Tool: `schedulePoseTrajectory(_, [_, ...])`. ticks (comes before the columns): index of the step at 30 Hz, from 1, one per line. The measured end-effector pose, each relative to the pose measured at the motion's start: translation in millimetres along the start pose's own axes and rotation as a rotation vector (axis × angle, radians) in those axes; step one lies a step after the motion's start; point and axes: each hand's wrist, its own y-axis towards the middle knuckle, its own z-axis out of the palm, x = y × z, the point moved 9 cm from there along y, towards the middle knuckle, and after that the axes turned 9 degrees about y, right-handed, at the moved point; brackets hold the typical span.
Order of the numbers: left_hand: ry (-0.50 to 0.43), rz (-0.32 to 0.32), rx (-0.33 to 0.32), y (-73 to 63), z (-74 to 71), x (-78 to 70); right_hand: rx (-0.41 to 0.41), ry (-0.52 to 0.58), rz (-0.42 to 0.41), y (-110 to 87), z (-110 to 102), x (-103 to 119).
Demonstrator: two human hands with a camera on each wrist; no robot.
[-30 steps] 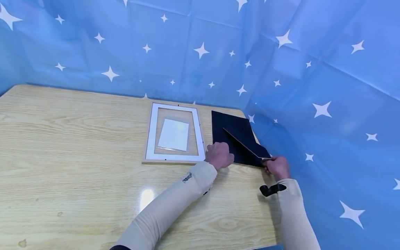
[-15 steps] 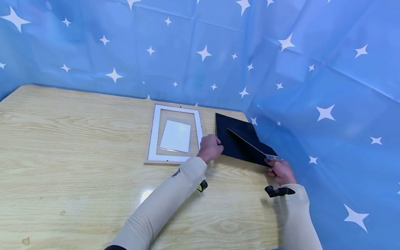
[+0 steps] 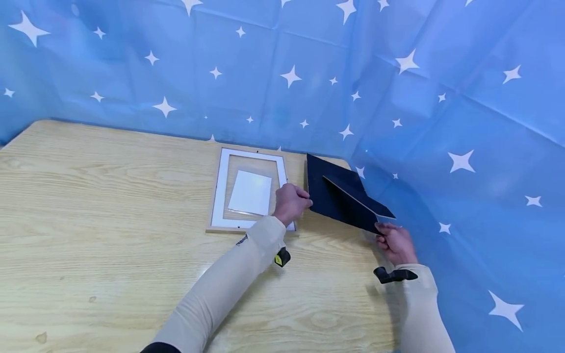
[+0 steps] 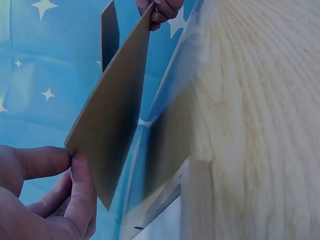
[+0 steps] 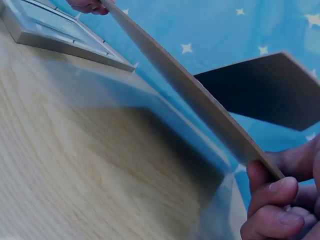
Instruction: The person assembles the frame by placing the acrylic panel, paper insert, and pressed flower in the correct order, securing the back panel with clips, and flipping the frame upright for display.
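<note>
Both hands hold a picture frame's backing board [image 3: 320, 196], black on top with a hinged easel flap [image 3: 361, 197] standing partly out from it. Its brown underside [image 4: 117, 110] shows in the left wrist view, tilted above the table. My left hand [image 3: 291, 202] pinches the left front corner between thumb and fingers. At the right front corner, my right hand [image 3: 397, 242] grips the edge, with the thumb and curled fingers on either side in the right wrist view. Left of the board lies the picture frame [image 3: 219, 196] with a white border, and a white card [image 3: 250, 192] inside its opening.
The wood-grain table [image 3: 110, 220] stretches far to the left and toward the front. A blue star-patterned curtain [image 3: 185, 63] hangs along the back and right edges, close beside the right arm. The left forearm passes just in front of the frame.
The left hand has moved left and back from the board's front edge and now grips its corner. The board has risen off the table, its flap still sticking out.
</note>
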Motion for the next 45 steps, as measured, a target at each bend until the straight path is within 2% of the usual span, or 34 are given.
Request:
schedulePoseTrajectory(4, [-0.027,0.016,0.028,-1.8,-11.5,-4.6,0.025,0.007,-0.021,-4.7,9.1,7.8])
schedulePoseTrajectory(7, [-0.036,0.028,0.049,-4.5,-27.6,-5.9,0.058,-0.004,-0.036,-8.2,24.2,10.5])
schedulePoseTrajectory(10, [-0.021,0.023,0.034,-7.4,-51.3,-3.7,0.115,-0.028,-0.065,-9.2,48.7,12.1])
schedulePoseTrajectory(15, [0.045,-0.012,-0.026,-12.7,-97.3,6.6,0.210,-0.079,-0.091,-5.7,95.6,11.7])
schedulePoseTrajectory(18, [0.071,-0.031,-0.029,-16.4,-117.5,14.3,0.230,-0.114,-0.103,-2.9,115.0,10.3])
schedulePoseTrajectory(21, [0.079,-0.051,-0.024,-19.5,-131.5,23.7,0.246,-0.135,-0.102,0.2,130.2,5.9])
schedulePoseTrajectory(27, [0.064,-0.096,-0.028,-28.7,-147.9,46.3,0.269,-0.156,-0.090,4.9,152.6,-8.7])
schedulePoseTrajectory(32, [0.099,-0.121,-0.034,-36.1,-158.3,62.6,0.275,-0.177,-0.086,5.7,166.4,-17.1])
schedulePoseTrajectory(40, [0.126,-0.140,-0.034,-43.5,-165.3,77.6,0.238,-0.210,-0.039,6.9,173.0,-32.3])
schedulePoseTrajectory(45, [0.155,-0.136,-0.046,-45.8,-168.5,86.9,0.229,-0.267,-0.050,8.3,175.9,-38.6])
